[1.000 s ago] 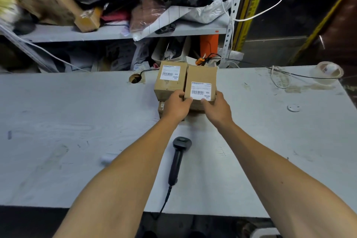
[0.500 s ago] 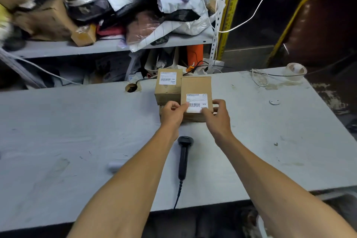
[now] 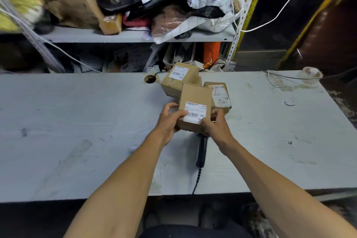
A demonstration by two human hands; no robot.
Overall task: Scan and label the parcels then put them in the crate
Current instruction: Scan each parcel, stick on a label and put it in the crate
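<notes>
Both hands, left hand (image 3: 167,120) and right hand (image 3: 216,126), grip a parcel (image 3: 195,102) over the scuffed grey table (image 3: 77,121)

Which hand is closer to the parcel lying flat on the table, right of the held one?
Right. The right hand sits just below that flat parcel; the left hand grips the held parcel's far side.

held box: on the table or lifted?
Lifted: both hands, left hand and right hand, grip the held box, covering the scanner head.
</notes>
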